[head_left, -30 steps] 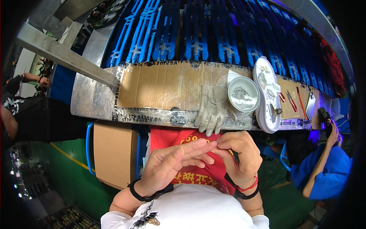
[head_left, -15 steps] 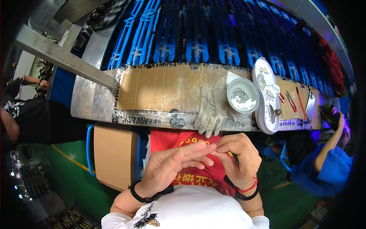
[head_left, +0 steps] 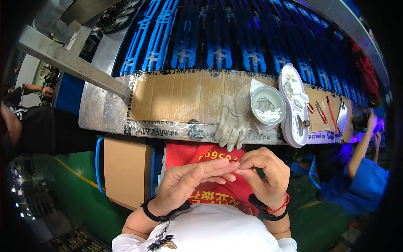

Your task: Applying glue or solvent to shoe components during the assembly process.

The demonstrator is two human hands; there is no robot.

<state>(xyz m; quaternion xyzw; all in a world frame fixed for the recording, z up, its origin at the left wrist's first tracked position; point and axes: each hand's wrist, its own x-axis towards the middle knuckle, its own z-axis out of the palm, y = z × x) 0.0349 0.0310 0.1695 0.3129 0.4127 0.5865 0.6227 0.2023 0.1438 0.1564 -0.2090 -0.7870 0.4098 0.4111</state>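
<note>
Over a red apron [head_left: 218, 191] with yellow lettering, my two hands meet at the fingertips. My left hand [head_left: 191, 176] is stretched out, its fingers straight and the palm turned partly up. Thumb and forefinger of my right hand [head_left: 266, 172] are pinched together at the tip of a left finger. Whatever sits in that pinch, if anything, is too small to make out. Just beyond the hands, a grey work glove [head_left: 231, 130] hangs over the bench edge. A clear ring-shaped piece [head_left: 239, 106] lies on the glove, beside a white bowl [head_left: 268, 105] with grey residue inside.
A long white tray [head_left: 294, 107] holds small pale pieces and a metal clip. Red-handled pliers [head_left: 321, 113] lie right of it on the cardboard-covered bench [head_left: 176, 98]. Blue racks [head_left: 218, 54] line the far side. A cardboard box [head_left: 128, 172] stands at left; co-workers are on both sides.
My right hand has shifted slightly right, keeping its pinch at the left fingertips. My left hand has hardly moved. The co-worker at right has moved an arm.
</note>
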